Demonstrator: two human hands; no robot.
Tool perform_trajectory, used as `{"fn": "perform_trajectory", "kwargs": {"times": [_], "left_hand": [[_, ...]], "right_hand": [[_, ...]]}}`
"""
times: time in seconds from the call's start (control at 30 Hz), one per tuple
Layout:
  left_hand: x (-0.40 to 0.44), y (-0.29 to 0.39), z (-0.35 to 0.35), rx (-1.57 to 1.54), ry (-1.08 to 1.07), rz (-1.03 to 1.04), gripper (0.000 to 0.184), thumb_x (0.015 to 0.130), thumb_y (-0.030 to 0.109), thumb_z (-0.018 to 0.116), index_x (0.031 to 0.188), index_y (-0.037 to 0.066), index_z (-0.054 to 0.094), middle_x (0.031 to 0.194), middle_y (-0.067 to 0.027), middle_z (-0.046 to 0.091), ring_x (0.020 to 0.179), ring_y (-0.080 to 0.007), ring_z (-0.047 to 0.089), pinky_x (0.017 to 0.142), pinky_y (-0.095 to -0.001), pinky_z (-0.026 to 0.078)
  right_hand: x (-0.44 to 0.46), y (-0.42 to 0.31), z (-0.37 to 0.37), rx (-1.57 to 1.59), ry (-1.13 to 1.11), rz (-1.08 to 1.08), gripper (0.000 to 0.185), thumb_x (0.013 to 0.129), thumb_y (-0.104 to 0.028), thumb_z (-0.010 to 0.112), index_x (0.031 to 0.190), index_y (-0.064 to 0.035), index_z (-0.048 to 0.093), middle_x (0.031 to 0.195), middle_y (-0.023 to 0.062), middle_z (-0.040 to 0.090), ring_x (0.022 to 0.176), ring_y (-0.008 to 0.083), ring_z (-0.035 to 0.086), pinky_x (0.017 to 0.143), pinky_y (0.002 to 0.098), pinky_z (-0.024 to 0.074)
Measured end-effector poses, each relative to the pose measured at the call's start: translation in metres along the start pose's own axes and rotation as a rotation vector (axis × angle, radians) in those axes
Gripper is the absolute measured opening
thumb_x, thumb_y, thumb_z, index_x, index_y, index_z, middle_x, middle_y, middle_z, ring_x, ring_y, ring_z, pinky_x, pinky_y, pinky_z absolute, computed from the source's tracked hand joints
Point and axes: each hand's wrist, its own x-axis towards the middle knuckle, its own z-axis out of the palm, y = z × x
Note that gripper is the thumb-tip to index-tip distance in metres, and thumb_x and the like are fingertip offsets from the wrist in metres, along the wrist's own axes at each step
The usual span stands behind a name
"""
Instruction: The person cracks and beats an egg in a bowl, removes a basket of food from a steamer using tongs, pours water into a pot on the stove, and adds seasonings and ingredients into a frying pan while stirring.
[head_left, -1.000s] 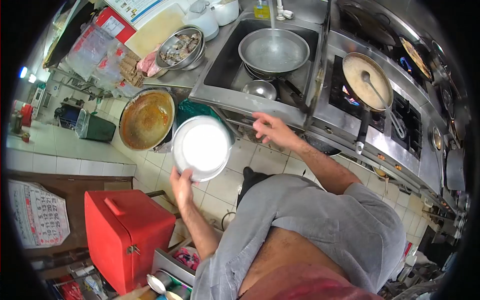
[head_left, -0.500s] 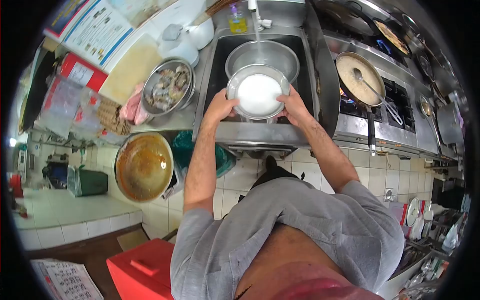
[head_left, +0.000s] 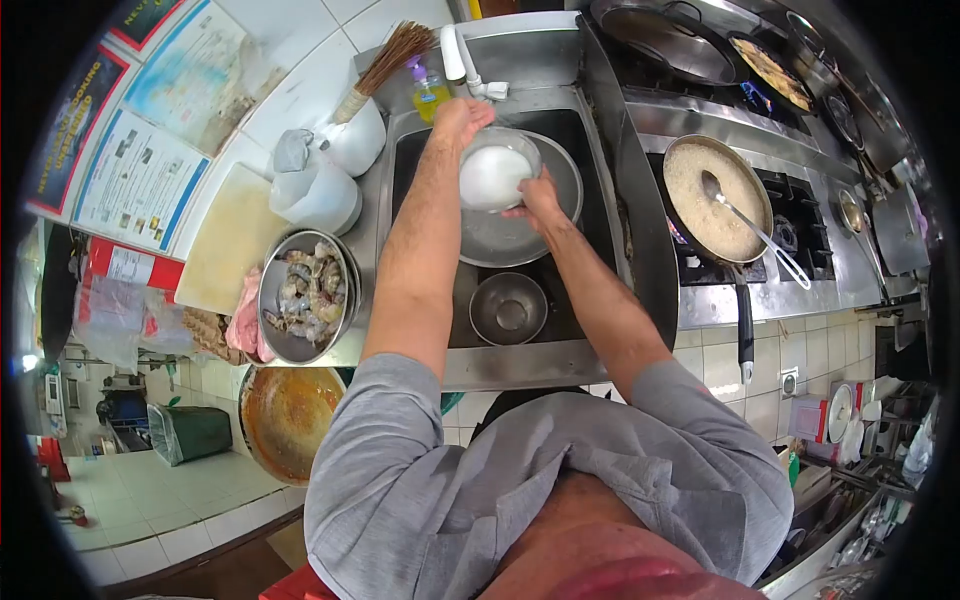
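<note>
My right hand (head_left: 540, 200) grips the near right rim of a round bowl (head_left: 530, 150) with smooth white contents (head_left: 495, 178). The bowl is tilted above a large metal basin (head_left: 562, 190) in the sink. Beyond the bowl's far left rim, my left hand (head_left: 463, 122) is by the tap (head_left: 458, 62), fingers loosely extended and nothing visible in them. Whether it touches the rim I cannot tell. A small metal bowl (head_left: 508, 308) sits in the near part of the sink (head_left: 570, 355).
To the left stand a bowl of shrimp (head_left: 305, 295), a cutting board (head_left: 225, 240) and a white jug (head_left: 315, 195). A soap bottle (head_left: 430, 95) is behind the sink. On the right, a pan of foamy liquid (head_left: 710, 180) with a spoon (head_left: 755, 225) sits on the stove (head_left: 790, 225).
The bowl has moved away from me over the basin and tilted. My left hand has let go of its side and reached toward the tap. The small metal bowl has come into view.
</note>
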Motion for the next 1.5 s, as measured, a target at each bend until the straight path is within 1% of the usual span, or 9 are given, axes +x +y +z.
{"fn": "perform_trajectory", "kwargs": {"times": [0.2, 0.3, 0.37, 0.8, 1.0, 1.13, 1.33, 1.4, 1.5], "left_hand": [[0.024, -0.005, -0.002, -0.022, 0.084, 0.021, 0.022, 0.080, 0.000, 0.037, 0.097, -0.014, 0.042, 0.097, -0.0248, 0.049, 0.082, -0.0358, 0.056, 0.068, -0.0424, 0.052], [0.020, 0.000, -0.001, 0.107, 0.019, 0.046, 0.027, 0.084, -0.001, 0.030, 0.106, -0.015, 0.036, 0.106, -0.0290, 0.046, 0.093, -0.0391, 0.054, 0.075, -0.0423, 0.052], [0.010, 0.007, 0.006, 0.136, 0.032, 0.049, 0.025, 0.084, -0.001, 0.031, 0.104, -0.014, 0.037, 0.104, -0.0281, 0.047, 0.092, -0.0383, 0.054, 0.075, -0.0423, 0.052], [0.006, 0.018, 0.005, 0.122, -0.022, 0.074, 0.023, 0.083, 0.004, 0.040, 0.103, -0.006, 0.041, 0.091, -0.0180, 0.050, 0.079, -0.0300, 0.056, 0.070, -0.0395, 0.051], [-0.001, 0.019, 0.003, 0.120, -0.034, 0.084, 0.026, 0.081, -0.002, 0.040, 0.105, -0.012, 0.040, 0.099, -0.0232, 0.048, 0.088, -0.0354, 0.055, 0.078, -0.0419, 0.050], [-0.004, 0.020, 0.002, 0.132, -0.054, 0.088, 0.029, 0.080, -0.002, 0.042, 0.107, -0.011, 0.039, 0.100, -0.0229, 0.048, 0.087, -0.0344, 0.055, 0.078, -0.0413, 0.050], [0.012, 0.010, -0.017, 0.156, -0.216, 0.169, 0.012, 0.077, 0.002, 0.040, 0.072, 0.001, 0.051, 0.071, -0.0122, 0.054, 0.069, -0.0227, 0.054, 0.062, -0.0324, 0.048], [-0.007, 0.016, -0.013, 0.159, -0.213, 0.138, 0.012, 0.077, 0.001, 0.040, 0.079, -0.001, 0.052, 0.077, -0.0123, 0.054, 0.072, -0.0233, 0.055, 0.068, -0.0328, 0.049], [-0.033, 0.026, -0.012, 0.255, -0.160, 0.134, 0.037, 0.083, 0.003, 0.039, 0.117, -0.011, 0.036, 0.106, -0.0223, 0.051, 0.089, -0.0321, 0.057, 0.078, -0.0384, 0.050]], "right_hand": [[0.044, -0.021, 0.027, -0.005, 0.060, -0.037, 0.057, 0.071, 0.004, 0.035, 0.127, -0.0097, 0.028, 0.112, 0.0195, 0.047, 0.081, 0.0355, 0.058, 0.050, 0.0466, 0.0531], [0.054, -0.023, 0.031, 0.015, 0.139, -0.048, 0.053, 0.076, 0.000, 0.034, 0.127, -0.0147, 0.030, 0.108, 0.0151, 0.052, 0.071, 0.0331, 0.060, 0.040, 0.0420, 0.0506], [0.053, -0.032, 0.033, -0.014, 0.141, -0.077, 0.056, 0.072, 0.005, 0.033, 0.125, -0.0123, 0.031, 0.110, 0.0186, 0.047, 0.082, 0.0345, 0.058, 0.050, 0.0463, 0.0538], [0.039, -0.051, 0.034, 0.020, 0.151, -0.135, 0.056, 0.073, 0.005, 0.036, 0.126, -0.0117, 0.029, 0.112, 0.0166, 0.044, 0.087, 0.0361, 0.055, 0.051, 0.0463, 0.0558], [0.036, -0.052, 0.035, 0.044, 0.152, -0.108, 0.055, 0.074, 0.006, 0.035, 0.126, -0.0112, 0.027, 0.116, 0.0175, 0.040, 0.091, 0.0369, 0.054, 0.053, 0.0483, 0.0557], [0.035, -0.045, 0.034, 0.012, 0.196, -0.156, 0.053, 0.076, 0.001, 0.031, 0.128, -0.0115, 0.027, 0.109, 0.0169, 0.050, 0.073, 0.0318, 0.061, 0.040, 0.0396, 0.0533], [0.019, -0.028, 0.022, 0.163, 0.153, -0.148, 0.066, 0.075, -0.002, 0.036, 0.134, -0.0145, 0.008, 0.120, 0.0213, 0.041, 0.083, 0.0400, 0.057, 0.043, 0.0455, 0.0539], [0.016, -0.019, 0.022, 0.138, 0.243, -0.155, 0.064, 0.075, -0.002, 0.036, 0.134, -0.0149, 0.016, 0.125, 0.0202, 0.038, 0.082, 0.0410, 0.057, 0.038, 0.0456, 0.0521], [-0.031, -0.028, 0.017, 0.099, 0.172, -0.187, 0.058, 0.072, 0.004, 0.038, 0.129, -0.0099, 0.028, 0.118, 0.0171, 0.041, 0.091, 0.0393, 0.052, 0.042, 0.0459, 0.0547]]}}
